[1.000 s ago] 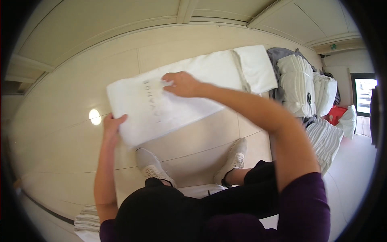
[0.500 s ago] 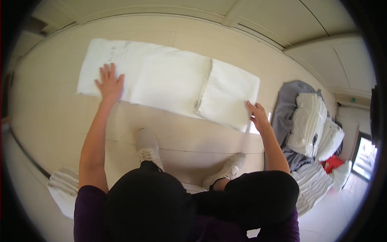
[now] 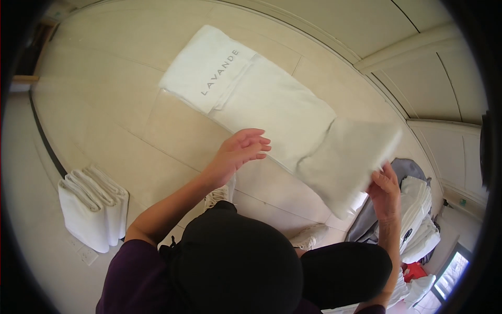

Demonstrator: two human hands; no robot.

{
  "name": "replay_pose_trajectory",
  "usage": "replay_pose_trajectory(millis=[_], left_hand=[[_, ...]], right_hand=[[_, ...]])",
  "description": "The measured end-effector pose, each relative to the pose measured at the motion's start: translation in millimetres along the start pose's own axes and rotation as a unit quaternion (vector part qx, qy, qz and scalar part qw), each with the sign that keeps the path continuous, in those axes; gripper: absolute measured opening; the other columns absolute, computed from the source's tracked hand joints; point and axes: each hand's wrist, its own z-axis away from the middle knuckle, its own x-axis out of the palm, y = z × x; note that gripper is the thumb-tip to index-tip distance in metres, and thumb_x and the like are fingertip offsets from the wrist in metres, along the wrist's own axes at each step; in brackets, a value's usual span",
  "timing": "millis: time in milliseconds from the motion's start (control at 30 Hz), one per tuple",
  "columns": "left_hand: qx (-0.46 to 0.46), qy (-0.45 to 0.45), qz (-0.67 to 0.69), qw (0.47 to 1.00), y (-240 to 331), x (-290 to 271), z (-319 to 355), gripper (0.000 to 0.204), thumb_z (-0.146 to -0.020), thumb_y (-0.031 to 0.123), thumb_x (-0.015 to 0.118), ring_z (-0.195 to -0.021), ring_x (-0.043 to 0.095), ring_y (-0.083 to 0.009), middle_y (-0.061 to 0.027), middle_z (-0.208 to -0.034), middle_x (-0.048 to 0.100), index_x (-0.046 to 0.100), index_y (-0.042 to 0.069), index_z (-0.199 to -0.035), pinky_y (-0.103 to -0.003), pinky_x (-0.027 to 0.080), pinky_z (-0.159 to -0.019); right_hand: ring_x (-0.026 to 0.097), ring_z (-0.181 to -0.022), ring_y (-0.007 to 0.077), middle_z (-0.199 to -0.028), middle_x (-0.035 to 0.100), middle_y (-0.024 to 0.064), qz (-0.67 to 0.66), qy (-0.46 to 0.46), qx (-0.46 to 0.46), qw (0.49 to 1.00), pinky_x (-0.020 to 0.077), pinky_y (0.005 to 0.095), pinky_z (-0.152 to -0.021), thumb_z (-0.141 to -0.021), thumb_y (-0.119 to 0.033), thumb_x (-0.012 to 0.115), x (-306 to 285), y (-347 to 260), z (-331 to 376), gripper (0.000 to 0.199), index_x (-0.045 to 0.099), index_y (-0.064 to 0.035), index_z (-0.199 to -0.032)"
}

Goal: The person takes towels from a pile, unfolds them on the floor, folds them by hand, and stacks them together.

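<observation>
A long white towel lies folded into a strip on the pale floor, slanting from the upper left to the lower right. Dark lettering runs across its far left end. The right end is turned back as a flap. My right hand grips the outer edge of that flap, which looks lifted and slightly blurred; the thumb shows on it. My left hand hovers by the near long edge around mid-length, fingers stretched out and holding nothing.
Folded white towels stand stacked on the left. To the right, a grey cloth lies beneath bundled white textiles, with a red item nearby. My shoe is close to the towel. Pale panels line the far right.
My left hand has come off the lettered end and moved right toward the middle. My right hand has raised the flap's edge. The view has turned, so the towel slants more.
</observation>
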Motion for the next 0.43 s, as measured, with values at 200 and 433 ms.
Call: replay_pose_trajectory(millis=[200,433], left_hand=[[0.001,0.069,0.253,0.965,13,-41,-9,0.055,-0.100,0.026,0.061,-0.126,0.056,-0.0245,-0.0151,-0.136,0.055,0.039,0.004,-0.146,-0.043,0.046,-0.105],[-0.052,0.240,-0.181,0.952,-9,-82,-62,0.070,-0.087,0.029,0.078,-0.114,0.059,-0.0233,-0.0126,-0.117,0.059,0.042,0.004,-0.142,-0.039,0.051,-0.094]], right_hand=[[0.057,-0.122,0.0236,-0.123,0.064,0.0179,0.183,-0.120,-0.190,0.957,0.0421,0.0356,-0.106,-0.098,-0.023,0.063,55,-19,-115,0.044,0.052,0.0020,-0.133],[0.043,-0.136,0.0424,-0.146,0.051,0.0188,0.644,0.040,-0.125,0.754,0.0344,0.0496,-0.113,-0.090,-0.035,0.073,6,97,-246,0.061,0.050,-0.0093,-0.141]])
